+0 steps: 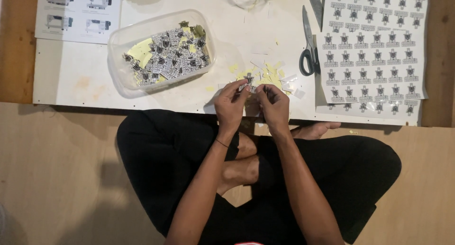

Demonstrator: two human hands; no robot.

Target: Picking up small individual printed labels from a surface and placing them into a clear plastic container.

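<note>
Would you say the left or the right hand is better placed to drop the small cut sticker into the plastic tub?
Probably the left hand: it pinches the sticker and is nearer the plastic tub than the right hand.

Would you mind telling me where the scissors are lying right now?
In the head view the scissors lie on the white board, to the person's upper right, between the clear plastic tub of cut stickers and the uncut sticker sheet.
</note>
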